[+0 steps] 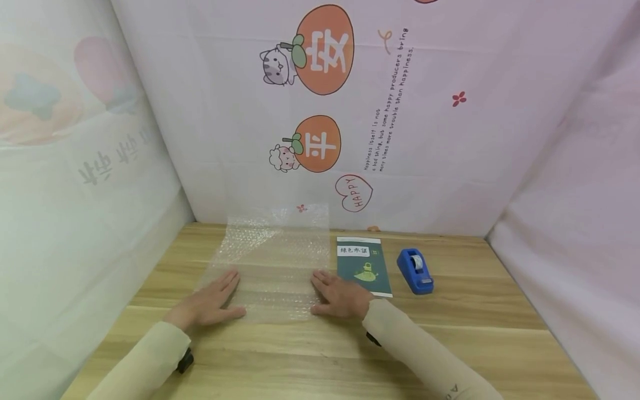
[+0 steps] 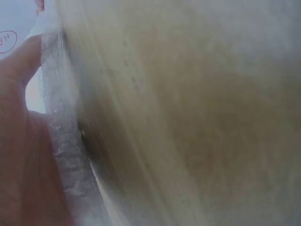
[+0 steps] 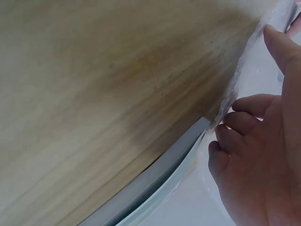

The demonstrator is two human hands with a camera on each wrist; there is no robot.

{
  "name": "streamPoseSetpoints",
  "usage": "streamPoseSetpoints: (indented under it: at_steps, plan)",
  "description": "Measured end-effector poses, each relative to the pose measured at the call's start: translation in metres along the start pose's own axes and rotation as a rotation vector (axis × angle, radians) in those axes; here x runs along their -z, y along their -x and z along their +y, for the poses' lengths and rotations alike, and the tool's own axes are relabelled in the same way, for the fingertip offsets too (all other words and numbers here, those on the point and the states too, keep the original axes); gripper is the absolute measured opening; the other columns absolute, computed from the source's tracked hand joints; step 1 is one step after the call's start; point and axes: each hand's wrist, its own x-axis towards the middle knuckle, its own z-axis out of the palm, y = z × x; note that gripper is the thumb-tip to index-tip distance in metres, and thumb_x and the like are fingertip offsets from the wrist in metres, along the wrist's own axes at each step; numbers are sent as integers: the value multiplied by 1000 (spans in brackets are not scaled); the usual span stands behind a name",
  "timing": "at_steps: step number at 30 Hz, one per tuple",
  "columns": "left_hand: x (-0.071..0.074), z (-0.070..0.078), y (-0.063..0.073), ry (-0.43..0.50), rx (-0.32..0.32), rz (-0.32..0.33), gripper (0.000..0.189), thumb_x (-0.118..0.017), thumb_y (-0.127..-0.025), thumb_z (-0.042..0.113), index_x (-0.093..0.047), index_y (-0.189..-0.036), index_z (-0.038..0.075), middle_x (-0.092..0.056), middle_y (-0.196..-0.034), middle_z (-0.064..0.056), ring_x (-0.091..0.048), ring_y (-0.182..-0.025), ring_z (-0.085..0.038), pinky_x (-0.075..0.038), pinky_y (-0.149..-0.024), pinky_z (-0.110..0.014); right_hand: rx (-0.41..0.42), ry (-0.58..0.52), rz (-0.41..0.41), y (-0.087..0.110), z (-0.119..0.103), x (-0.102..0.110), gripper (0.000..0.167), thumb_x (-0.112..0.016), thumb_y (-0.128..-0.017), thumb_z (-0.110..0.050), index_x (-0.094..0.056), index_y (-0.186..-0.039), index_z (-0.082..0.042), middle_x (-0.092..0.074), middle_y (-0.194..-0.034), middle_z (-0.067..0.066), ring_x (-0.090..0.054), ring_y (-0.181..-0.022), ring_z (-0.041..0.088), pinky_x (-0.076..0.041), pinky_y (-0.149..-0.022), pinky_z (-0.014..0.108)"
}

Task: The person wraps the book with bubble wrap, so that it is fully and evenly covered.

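A clear sheet of bubble wrap lies on the wooden table, its far end reaching the back wall. On its left edge rests my left hand, fingers extended and thumb pointing inward. My right hand touches the right edge with its fingers stretched out. Close beside that hand is a dark green booklet with a white label and a light green drawing. In the left wrist view the bubble wrap runs along my palm. The right wrist view shows my fingers at the sheet's edge near the booklet.
A blue tape dispenser with a roll of tape stands right of the booklet. White printed cloth forms the back wall, and more cloth hangs at both sides of the wooden table.
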Motion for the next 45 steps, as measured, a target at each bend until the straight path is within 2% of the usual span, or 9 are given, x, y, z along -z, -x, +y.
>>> streamPoseSetpoints:
  at_steps: [8,11,15,18,21,27,37,45]
  plan:
    - [1,13,1,20,11,-4,96,-59,-104,54,-23,-161,-14,-15,-172,-35,-18,-159,-54,-22,-129,-68,19,-18,28,1,1,3,86,-52,-106,-60,-27,-167,-5,-25,-176,14,-25,-164,31,-29,-133,45]
    - [-2,16,0,55,3,10,96,-60,-104,51,-22,-160,-17,-14,-170,-38,-15,-158,-57,-19,-128,-71,22,-23,41,1,0,5,85,-51,-107,-59,-27,-167,-3,-26,-176,15,-26,-164,32,-29,-133,46]
    - [-10,15,-3,101,-11,31,100,-60,-102,55,-21,-160,-17,-11,-170,-40,-13,-157,-60,-16,-125,-74,24,-20,55,1,-2,7,85,-50,-107,-59,-27,-167,-2,-25,-176,16,-26,-164,32,-29,-133,46]
    - [-10,21,-3,108,16,14,102,-59,-102,58,-19,-161,-16,-10,-170,-39,-11,-158,-58,-15,-127,-73,26,-11,63,1,-5,7,86,-50,-107,-60,-28,-166,-2,-26,-176,16,-26,-164,31,-30,-132,46]
    - [-4,35,-3,99,65,-23,100,-60,-103,54,-19,-160,-17,-9,-170,-39,-11,-159,-57,-17,-128,-71,18,-5,69,1,-8,7,86,-50,-107,-60,-29,-166,-2,-26,-176,15,-26,-164,31,-31,-132,46]
    - [-8,48,-7,68,101,-18,98,-59,-105,53,-20,-159,-19,-10,-170,-40,-13,-159,-57,-20,-129,-70,-4,13,78,1,-10,5,86,-50,-106,-61,-30,-166,-2,-28,-175,15,-28,-163,29,-31,-132,45]
    - [-16,50,-10,102,107,2,98,-57,-105,53,-19,-160,-18,-10,-171,-39,-11,-160,-56,-17,-128,-71,-25,6,54,1,-10,-1,84,-51,-107,-58,-31,-165,-2,-29,-175,14,-30,-162,31,-34,-131,47]
    - [-2,39,-4,116,77,-32,99,-55,-105,58,-17,-163,-12,-8,-174,-32,-10,-162,-52,-16,-131,-67,-9,16,31,3,1,-3,85,-50,-107,-61,-27,-167,-6,-24,-177,11,-25,-164,29,-32,-132,45]
